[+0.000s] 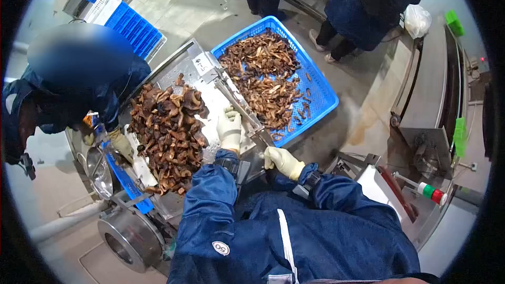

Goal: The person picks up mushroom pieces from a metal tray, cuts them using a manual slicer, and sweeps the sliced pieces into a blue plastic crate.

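Observation:
My left hand (pixel 230 130), in a pale glove, rests on a white cutting board (pixel 212 106) beside a long metal cutter blade (pixel 238 102). Its fingers are bent, and whatever lies under them is hidden. At the blade's near end my right hand (pixel 284 162), gloved too, is closed around what looks like its handle, which the fist covers. Left of the board lies a large heap of brown, curled, moist pieces (pixel 167 134) on a metal table (pixel 176 66). Beyond the blade, thin brown strips (pixel 265 81) fill much of a blue perforated crate (pixel 322 88).
A co-worker (pixel 68 79) stands at the left, a gloved hand (pixel 121 144) beside the heap. Two other people (pixel 363 10) stand at the back. Stacked blue crates (pixel 131 29) are upper left. A steel drum (pixel 129 239) sits lower left, a signal light (pixel 431 193) at right.

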`<control>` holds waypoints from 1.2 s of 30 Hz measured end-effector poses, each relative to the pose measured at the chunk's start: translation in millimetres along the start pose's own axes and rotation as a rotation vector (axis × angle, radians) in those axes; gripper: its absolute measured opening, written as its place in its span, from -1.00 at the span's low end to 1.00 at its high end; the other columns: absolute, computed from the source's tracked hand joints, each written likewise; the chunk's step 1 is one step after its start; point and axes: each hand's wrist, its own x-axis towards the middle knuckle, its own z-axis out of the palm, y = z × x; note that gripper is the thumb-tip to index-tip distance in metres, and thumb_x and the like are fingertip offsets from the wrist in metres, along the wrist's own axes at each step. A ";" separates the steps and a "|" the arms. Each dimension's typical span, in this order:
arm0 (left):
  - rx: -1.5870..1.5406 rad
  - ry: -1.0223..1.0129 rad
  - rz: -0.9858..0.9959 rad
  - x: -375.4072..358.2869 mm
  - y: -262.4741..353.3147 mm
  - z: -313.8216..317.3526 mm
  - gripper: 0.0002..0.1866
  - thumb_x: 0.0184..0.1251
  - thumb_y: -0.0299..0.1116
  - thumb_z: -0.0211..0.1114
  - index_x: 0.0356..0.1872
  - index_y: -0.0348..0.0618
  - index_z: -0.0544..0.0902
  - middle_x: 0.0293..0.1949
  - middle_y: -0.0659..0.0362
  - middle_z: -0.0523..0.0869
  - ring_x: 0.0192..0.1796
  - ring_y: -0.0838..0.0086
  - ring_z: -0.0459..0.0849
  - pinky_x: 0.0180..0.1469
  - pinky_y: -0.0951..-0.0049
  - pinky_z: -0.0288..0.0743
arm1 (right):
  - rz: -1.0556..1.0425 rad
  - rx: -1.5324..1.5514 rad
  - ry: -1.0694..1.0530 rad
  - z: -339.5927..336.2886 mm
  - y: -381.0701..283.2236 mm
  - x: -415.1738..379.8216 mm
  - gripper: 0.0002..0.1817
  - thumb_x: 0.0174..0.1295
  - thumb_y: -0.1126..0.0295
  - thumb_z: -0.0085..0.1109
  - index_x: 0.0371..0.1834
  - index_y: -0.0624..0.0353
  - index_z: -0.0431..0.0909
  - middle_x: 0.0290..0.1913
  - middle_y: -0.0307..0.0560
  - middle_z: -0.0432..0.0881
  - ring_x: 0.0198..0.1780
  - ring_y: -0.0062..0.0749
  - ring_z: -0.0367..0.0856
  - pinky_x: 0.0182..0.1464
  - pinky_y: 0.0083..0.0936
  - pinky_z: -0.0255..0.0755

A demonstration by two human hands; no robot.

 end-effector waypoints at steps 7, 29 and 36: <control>0.707 0.188 0.352 -33.4 101.3 30.1 -0.56 0.17 -0.38 0.37 0.12 -0.14 0.62 -0.26 0.07 0.70 -0.23 0.30 0.67 -0.13 0.31 0.58 | -0.059 0.035 -0.034 -6.1 12.5 4.1 -0.51 0.58 0.05 -0.19 -0.31 0.23 0.51 -0.47 -0.13 0.60 -0.42 -0.48 0.56 -0.26 -0.54 0.47; 0.583 0.155 0.214 -35.1 71.3 22.9 -0.78 0.19 -0.41 0.36 -0.13 -0.12 0.74 -0.22 -0.04 0.78 -0.16 0.13 0.77 -0.05 0.26 0.61 | -0.208 -0.036 0.012 5.1 7.3 6.4 -0.45 0.60 0.03 -0.27 -0.49 0.17 0.41 -0.59 -0.18 0.47 -0.44 -0.40 0.55 0.16 -0.30 0.54; 0.414 0.165 0.024 -39.2 89.4 28.0 -0.73 0.21 -0.44 0.38 -0.05 -0.19 0.69 -0.25 0.03 0.80 -0.19 0.33 0.78 -0.08 0.34 0.62 | -0.173 0.061 0.108 29.2 -87.6 -3.8 -0.37 0.62 -0.01 -0.32 -0.62 0.12 0.36 -0.66 -0.18 0.41 -0.51 -0.39 0.53 0.11 -0.22 0.58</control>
